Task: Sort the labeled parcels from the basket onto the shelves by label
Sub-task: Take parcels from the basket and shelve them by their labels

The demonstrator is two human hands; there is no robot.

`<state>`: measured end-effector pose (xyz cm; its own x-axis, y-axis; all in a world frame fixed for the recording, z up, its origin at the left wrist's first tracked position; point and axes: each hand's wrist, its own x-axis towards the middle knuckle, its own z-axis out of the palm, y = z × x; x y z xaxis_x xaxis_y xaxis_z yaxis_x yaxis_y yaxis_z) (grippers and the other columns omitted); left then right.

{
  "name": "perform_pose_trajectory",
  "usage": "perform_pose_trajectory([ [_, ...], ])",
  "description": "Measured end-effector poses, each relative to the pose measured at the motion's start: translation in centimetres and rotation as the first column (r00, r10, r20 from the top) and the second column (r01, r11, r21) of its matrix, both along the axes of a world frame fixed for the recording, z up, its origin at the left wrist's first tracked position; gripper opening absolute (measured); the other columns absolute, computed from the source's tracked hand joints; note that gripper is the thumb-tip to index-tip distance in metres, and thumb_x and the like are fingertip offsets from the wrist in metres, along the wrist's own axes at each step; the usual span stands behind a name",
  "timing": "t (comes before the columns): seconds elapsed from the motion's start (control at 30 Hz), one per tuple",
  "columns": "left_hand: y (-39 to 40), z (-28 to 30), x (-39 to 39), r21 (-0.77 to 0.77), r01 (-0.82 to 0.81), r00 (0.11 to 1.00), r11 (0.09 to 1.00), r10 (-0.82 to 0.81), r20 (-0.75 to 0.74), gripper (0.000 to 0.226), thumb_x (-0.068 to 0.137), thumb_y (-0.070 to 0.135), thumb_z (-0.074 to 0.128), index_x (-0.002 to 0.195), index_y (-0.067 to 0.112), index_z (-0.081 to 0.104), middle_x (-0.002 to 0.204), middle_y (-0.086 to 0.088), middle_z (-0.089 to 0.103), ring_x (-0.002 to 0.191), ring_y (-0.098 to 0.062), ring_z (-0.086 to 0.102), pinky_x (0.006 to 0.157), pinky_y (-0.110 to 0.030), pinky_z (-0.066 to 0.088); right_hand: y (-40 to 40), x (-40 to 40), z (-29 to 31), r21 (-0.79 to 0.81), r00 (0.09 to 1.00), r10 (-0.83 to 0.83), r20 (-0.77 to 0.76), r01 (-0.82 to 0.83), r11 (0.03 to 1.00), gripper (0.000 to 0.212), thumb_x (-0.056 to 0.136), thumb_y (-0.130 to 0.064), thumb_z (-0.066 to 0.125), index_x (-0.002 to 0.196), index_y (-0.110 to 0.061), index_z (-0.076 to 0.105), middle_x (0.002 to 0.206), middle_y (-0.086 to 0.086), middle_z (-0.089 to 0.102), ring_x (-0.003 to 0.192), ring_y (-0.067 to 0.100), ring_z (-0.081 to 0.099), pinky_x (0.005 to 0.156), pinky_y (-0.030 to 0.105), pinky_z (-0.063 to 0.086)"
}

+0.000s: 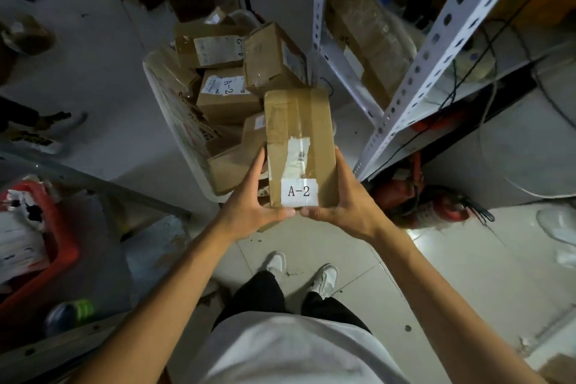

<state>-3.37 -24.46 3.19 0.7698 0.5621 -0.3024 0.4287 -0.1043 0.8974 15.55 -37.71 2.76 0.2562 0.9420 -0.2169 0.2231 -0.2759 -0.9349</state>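
You are standing on a pale tiled floor point(358, 259) in a cluttered storeroom, metal shelving point(436, 50) rising at right. Your left hand point(249, 206) and right hand point(346, 199) are clamping the near end of an A-2 parcel point(299, 134), its long axis pointing away over the basket point(174, 121).

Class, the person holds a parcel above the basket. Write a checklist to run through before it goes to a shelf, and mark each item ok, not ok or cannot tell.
1. Label readable: ok. The held parcel shows a white label reading A-2.
2. Grip secure: ok. The left hand and right hand hold its near end from both sides.
3. Parcel clear of the basket: ok, it is lifted above the other boxes.
4. Shelf marked A-2 located: cannot tell. No marking shows on the shelf rack.
5. Free space on that shelf: cannot tell.
6. Parcels left to sort: not ok, another box marked A-2 lies in the basket.
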Motion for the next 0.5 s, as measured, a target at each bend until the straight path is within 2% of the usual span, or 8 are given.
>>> perform_pose_trajectory([
  [0.03,-0.1,0.0,0.4,0.008,0.038,0.999,0.999,-0.038,0.0,0.119,0.068,0.034,0.086,0.152,0.054,0.004,0.147,0.036,0.036,0.133,0.008,0.041,0.101,-0.024,0.046,-0.5,0.0,0.1,0.015,0.999,-0.034,-0.004,0.035,0.999,0.125,0.066,-0.043,0.091,0.158,-0.028,0.007,0.149,-0.004,0.041,0.137,0.018,0.043,0.113,0.047,0.039],
  [0.07,-0.2,0.0,0.8,0.012,0.073,0.997,0.997,-0.073,0.0,0.119,0.069,0.032,0.086,0.153,0.052,0.004,0.147,0.035,0.036,0.133,0.008,0.042,0.102,-0.023,0.047,-1.1,0.0,0.1,0.026,0.997,-0.072,-0.007,0.073,0.997,0.123,0.066,-0.038,0.092,0.158,-0.029,0.01,0.147,-0.006,0.043,0.136,0.016,0.044,0.113,0.047,0.04],
  [0.17,-0.2,0.0,2.0,0.005,0.188,0.982,0.982,-0.188,0.021,0.119,0.068,0.032,0.086,0.154,0.049,0.005,0.153,0.021,0.037,0.138,-0.002,0.042,0.109,-0.044,0.045,-3.1,-0.6,0.3,0.047,0.982,-0.189,-0.011,0.189,0.981,0.117,0.067,-0.029,0.093,0.155,-0.035,0.016,0.144,-0.01,0.045,0.134,0.01,0.045,0.112,0.044,0.041],
  [0.23,-0.4,0.1,2.8,0.004,0.274,0.962,0.962,-0.274,0.023,0.12,0.067,0.035,0.087,0.154,0.05,0.005,0.153,0.019,0.038,0.14,-0.007,0.041,0.11,-0.051,0.043,-4.8,-1.5,0.5,0.051,0.959,-0.282,-0.018,0.283,0.958,0.116,0.068,-0.03,0.093,0.154,-0.04,0.016,0.144,-0.014,0.044,0.134,0.008,0.044,0.112,0.039,0.041],
  [0.37,-1.9,0.1,4.3,0.001,0.446,0.895,0.895,-0.446,0.034,0.123,0.066,0.038,0.088,0.156,0.044,0.004,0.158,0.014,0.031,0.145,-0.007,0.031,0.116,-0.049,0.036,-8.4,-4.2,1.2,0.048,0.882,-0.472,-0.016,0.472,0.88,0.106,0.069,-0.038,0.09,0.142,-0.063,0.016,0.136,-0.033,0.044,0.128,-0.005,0.046,0.099,0.011,0.043],
  [0.43,-3.3,-0.2,5.0,0.008,0.538,0.841,0.843,-0.538,0.049,0.124,0.064,0.04,0.088,0.157,0.04,0.005,0.159,0.017,0.027,0.146,0.0,0.026,0.12,-0.038,0.03,-10.4,-5.7,1.4,0.028,0.829,-0.559,0.002,0.559,0.829,0.105,0.071,-0.043,0.088,0.144,-0.061,0.015,0.134,-0.035,0.044,0.127,-0.005,0.047,0.097,0.015,0.047],
  [0.5,-4.9,-0.5,5.8,0.006,0.616,0.786,0.787,-0.616,0.05,0.127,0.06,0.049,0.087,0.156,0.044,0.003,0.155,0.029,0.023,0.143,0.009,0.022,0.119,-0.024,0.024,-12.8,-7.3,1.3,0.03,0.753,-0.658,0.019,0.658,0.753,0.107,0.072,-0.044,0.088,0.15,-0.049,0.015,0.139,-0.027,0.044,0.13,0.004,0.048,0.102,0.031,0.05],
])
